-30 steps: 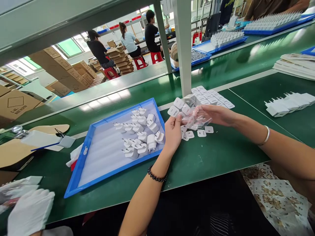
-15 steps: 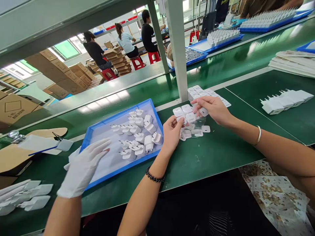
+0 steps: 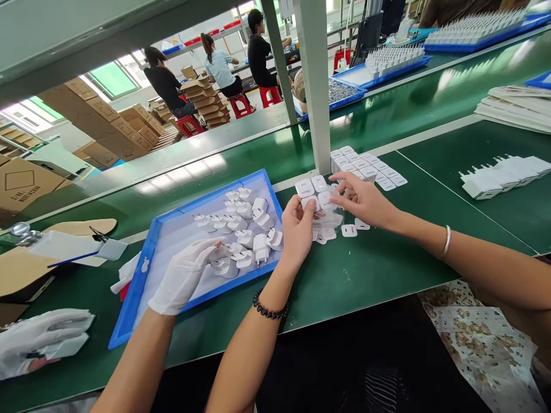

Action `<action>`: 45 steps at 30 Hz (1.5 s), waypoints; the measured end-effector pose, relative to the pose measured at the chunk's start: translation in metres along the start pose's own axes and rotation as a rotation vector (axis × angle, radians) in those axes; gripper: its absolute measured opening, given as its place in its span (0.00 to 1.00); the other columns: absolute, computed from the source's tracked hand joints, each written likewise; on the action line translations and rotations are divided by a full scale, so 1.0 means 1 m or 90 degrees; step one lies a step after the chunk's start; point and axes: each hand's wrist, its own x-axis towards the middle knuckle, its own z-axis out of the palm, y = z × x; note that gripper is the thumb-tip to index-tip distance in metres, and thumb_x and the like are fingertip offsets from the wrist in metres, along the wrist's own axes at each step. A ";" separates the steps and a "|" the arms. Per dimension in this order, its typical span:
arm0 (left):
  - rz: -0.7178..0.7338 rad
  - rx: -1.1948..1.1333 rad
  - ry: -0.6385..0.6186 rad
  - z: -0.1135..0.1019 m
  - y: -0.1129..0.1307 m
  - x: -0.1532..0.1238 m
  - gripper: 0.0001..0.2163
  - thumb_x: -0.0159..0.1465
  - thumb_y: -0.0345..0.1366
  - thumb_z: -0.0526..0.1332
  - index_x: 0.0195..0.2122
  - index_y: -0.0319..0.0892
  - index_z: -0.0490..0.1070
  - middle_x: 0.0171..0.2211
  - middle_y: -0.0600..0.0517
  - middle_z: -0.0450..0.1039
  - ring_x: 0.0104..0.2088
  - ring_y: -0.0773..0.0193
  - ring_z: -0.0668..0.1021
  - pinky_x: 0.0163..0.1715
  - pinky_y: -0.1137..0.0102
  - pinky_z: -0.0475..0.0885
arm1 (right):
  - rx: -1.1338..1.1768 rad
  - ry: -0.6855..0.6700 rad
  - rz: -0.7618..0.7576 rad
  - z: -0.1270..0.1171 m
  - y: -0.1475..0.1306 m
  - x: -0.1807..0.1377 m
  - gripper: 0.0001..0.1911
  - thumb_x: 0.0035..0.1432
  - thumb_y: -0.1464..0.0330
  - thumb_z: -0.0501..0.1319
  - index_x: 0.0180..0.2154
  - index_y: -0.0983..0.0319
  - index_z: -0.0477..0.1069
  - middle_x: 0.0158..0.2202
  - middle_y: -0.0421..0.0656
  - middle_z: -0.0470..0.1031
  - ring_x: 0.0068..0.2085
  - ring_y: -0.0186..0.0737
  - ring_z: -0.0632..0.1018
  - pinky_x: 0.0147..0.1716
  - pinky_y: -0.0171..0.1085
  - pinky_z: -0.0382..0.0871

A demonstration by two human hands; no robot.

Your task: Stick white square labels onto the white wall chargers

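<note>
My left hand, with a black bead bracelet, pinches a clear sheet of white square labels between thumb and fingers. Each label has a small dark slot. Just right of the sheet, my right hand, wearing a bangle, has its fingers apart, the tips close to the labels. I see nothing held in it. Crumpled clear film and labels lie below the sheet, and a loose label rests on the green bench. Behind my right hand are more label sheets, partly hidden by it.
A blue tray of white plug chargers lies to my left. A co-worker's gloved hand reaches into it; another gloved hand grips chargers. A row of chargers lies right. A metal post rises behind the sheets.
My left hand has raised the label sheet slightly. My right fingers have spread, and the label at them before no longer shows there. Gloved hands moved onto chargers at the left.
</note>
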 end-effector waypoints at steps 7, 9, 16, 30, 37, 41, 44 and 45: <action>0.005 -0.006 0.026 -0.003 0.004 0.002 0.16 0.61 0.51 0.68 0.38 0.42 0.72 0.30 0.54 0.73 0.27 0.70 0.74 0.30 0.74 0.73 | 0.096 -0.026 0.047 -0.010 0.005 0.010 0.10 0.57 0.62 0.67 0.34 0.62 0.72 0.24 0.39 0.70 0.24 0.33 0.69 0.25 0.35 0.65; 0.007 -0.010 0.040 -0.005 0.006 0.003 0.17 0.61 0.51 0.68 0.37 0.42 0.72 0.30 0.55 0.72 0.26 0.70 0.74 0.30 0.74 0.73 | 0.095 0.016 0.045 -0.016 0.007 0.014 0.07 0.57 0.65 0.66 0.33 0.62 0.72 0.23 0.39 0.69 0.24 0.33 0.68 0.24 0.34 0.63; 0.112 0.002 0.157 -0.015 0.013 0.009 0.17 0.62 0.51 0.68 0.35 0.42 0.69 0.28 0.57 0.70 0.25 0.71 0.73 0.29 0.74 0.72 | 0.054 0.146 0.022 -0.034 0.012 0.023 0.03 0.57 0.71 0.62 0.31 0.60 0.70 0.22 0.37 0.64 0.23 0.32 0.63 0.23 0.34 0.55; -0.008 0.005 0.027 0.000 0.011 -0.003 0.14 0.60 0.47 0.70 0.33 0.41 0.74 0.26 0.55 0.72 0.26 0.68 0.73 0.28 0.73 0.72 | 0.180 -0.126 0.088 -0.018 -0.013 0.005 0.20 0.54 0.51 0.70 0.36 0.61 0.77 0.32 0.43 0.76 0.30 0.38 0.75 0.27 0.36 0.67; -0.191 -0.063 0.084 0.001 0.007 0.002 0.19 0.57 0.48 0.71 0.24 0.39 0.68 0.19 0.58 0.65 0.19 0.74 0.65 0.19 0.76 0.61 | -0.099 -0.079 -0.183 -0.006 -0.016 -0.011 0.09 0.59 0.64 0.66 0.27 0.58 0.74 0.24 0.40 0.72 0.26 0.37 0.69 0.27 0.39 0.63; -0.170 -0.080 0.277 -0.009 0.005 0.014 0.16 0.62 0.41 0.67 0.23 0.39 0.65 0.17 0.59 0.63 0.18 0.75 0.65 0.19 0.76 0.60 | -0.105 0.016 -0.322 -0.009 -0.036 -0.026 0.10 0.61 0.64 0.67 0.26 0.54 0.74 0.23 0.41 0.73 0.24 0.41 0.71 0.27 0.43 0.65; -0.145 -0.083 0.351 -0.019 0.011 0.022 0.14 0.63 0.39 0.65 0.24 0.39 0.66 0.18 0.59 0.65 0.18 0.74 0.67 0.20 0.76 0.62 | -0.050 0.272 -0.329 -0.044 -0.046 -0.034 0.07 0.63 0.56 0.66 0.33 0.48 0.75 0.29 0.44 0.74 0.30 0.48 0.74 0.30 0.48 0.67; -0.134 -0.085 0.356 -0.021 0.013 0.023 0.13 0.63 0.40 0.65 0.25 0.39 0.66 0.19 0.59 0.65 0.19 0.74 0.67 0.21 0.76 0.62 | -0.064 0.347 -0.281 -0.064 -0.044 -0.037 0.10 0.64 0.51 0.62 0.38 0.47 0.75 0.32 0.46 0.74 0.34 0.51 0.75 0.32 0.50 0.67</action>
